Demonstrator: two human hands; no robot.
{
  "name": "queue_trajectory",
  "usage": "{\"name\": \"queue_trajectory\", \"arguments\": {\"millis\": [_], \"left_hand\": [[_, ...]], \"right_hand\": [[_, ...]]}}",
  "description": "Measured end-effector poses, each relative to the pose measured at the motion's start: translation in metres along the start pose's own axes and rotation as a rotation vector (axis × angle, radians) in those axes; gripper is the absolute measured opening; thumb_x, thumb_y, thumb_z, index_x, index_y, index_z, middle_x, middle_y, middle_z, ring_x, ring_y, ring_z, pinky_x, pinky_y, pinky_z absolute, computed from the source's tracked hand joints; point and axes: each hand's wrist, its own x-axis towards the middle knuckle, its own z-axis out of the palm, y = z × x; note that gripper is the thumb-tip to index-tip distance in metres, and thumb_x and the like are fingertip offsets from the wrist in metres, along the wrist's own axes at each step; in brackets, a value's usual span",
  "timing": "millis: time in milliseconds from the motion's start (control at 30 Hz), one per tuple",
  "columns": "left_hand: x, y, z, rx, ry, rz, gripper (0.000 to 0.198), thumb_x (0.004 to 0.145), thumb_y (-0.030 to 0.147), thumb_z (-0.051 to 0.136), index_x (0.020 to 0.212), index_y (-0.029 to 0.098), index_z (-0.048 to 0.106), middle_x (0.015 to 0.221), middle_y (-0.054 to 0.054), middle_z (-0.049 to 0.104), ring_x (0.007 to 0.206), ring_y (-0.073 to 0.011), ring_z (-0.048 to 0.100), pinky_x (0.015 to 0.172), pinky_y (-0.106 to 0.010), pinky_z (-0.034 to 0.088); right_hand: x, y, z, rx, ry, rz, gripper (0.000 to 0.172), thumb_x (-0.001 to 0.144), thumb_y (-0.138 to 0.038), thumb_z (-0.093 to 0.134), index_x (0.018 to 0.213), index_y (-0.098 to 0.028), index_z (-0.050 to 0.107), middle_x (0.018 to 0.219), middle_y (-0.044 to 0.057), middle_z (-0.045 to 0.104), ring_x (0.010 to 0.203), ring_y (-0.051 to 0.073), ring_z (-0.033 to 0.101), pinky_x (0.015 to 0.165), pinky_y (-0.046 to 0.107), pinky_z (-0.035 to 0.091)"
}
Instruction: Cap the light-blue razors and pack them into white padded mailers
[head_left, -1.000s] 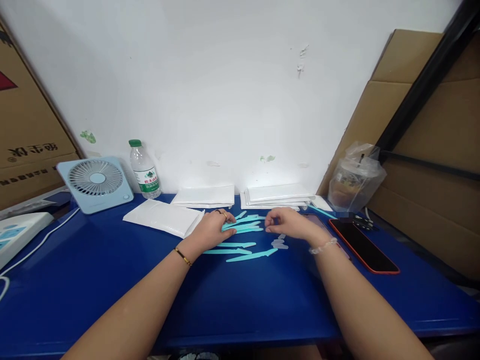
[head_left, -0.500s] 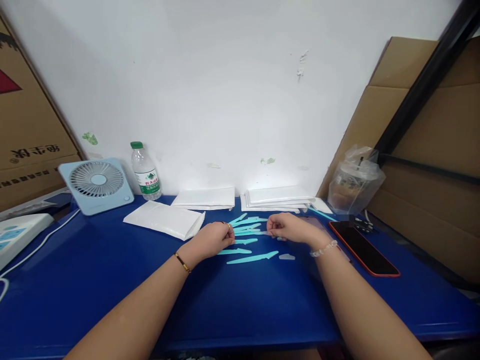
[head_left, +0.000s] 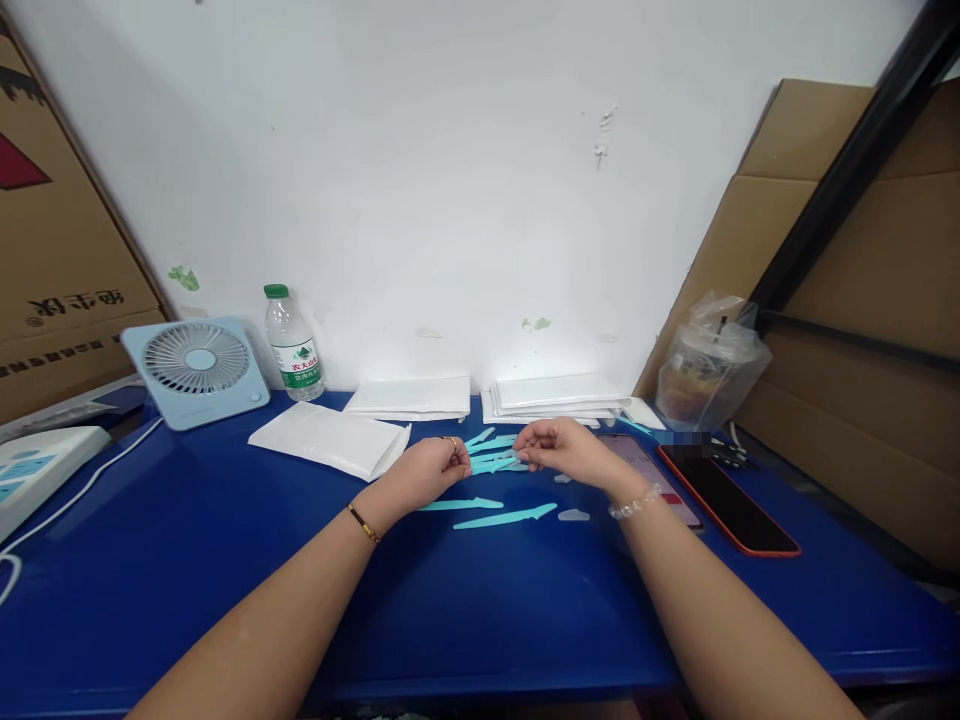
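Observation:
My left hand (head_left: 435, 468) is closed in a pinch on the handle of a turquoise eyebrow razor (head_left: 491, 466), held just above the table with its tip to the right. At that tip, the fingers of my right hand (head_left: 551, 450) pinch a small clear blade cap (head_left: 517, 464), partly hidden by the fingertips. Several more turquoise razors lie in a loose fan behind my hands. In front, two razors lie apart, a nearer one (head_left: 506, 517) and one (head_left: 465, 504) partly behind my left hand. Loose clear caps, including one (head_left: 574, 515), rest to their right.
White packets (head_left: 409, 398) line the wall, with another packet (head_left: 326, 440) nearer on the left. A blue fan (head_left: 199, 370) and a water bottle (head_left: 294, 345) stand left. Phones, one red-edged (head_left: 727, 500), and a bagged drink cup (head_left: 705, 370) are right.
My left hand has picked up a razor from the table and raised it slightly. My right hand has moved left with the clear cap to the razor's tip.

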Motion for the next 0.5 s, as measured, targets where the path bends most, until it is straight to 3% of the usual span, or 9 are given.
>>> {"name": "queue_trajectory", "arguments": {"millis": [367,500], "left_hand": [[0.002,-0.003,-0.003,-0.025,0.057,-0.026,0.025,0.082,0.041,0.047,0.085,0.019,0.058,0.074,-0.001,0.061,0.066,-0.0159,0.055,0.057,-0.025,0.039],[0.002,-0.001,-0.001,-0.065,0.061,-0.019,0.025,0.082,0.042,0.047,0.086,0.02,0.058,0.075,-0.001,0.061,0.067,-0.0158,0.055,0.058,-0.025,0.04]], "right_hand": [[-0.002,-0.003,-0.009,0.028,0.122,-0.037,0.032,0.074,-0.041,0.065,0.091,-0.014,0.065,0.073,0.005,0.065,0.066,0.015,0.063,0.066,0.031,0.052],[-0.001,-0.005,0.0,0.046,0.108,-0.035,0.034,0.072,-0.043,0.066,0.089,-0.014,0.065,0.071,0.004,0.065,0.065,0.015,0.063,0.065,0.031,0.052]]}}
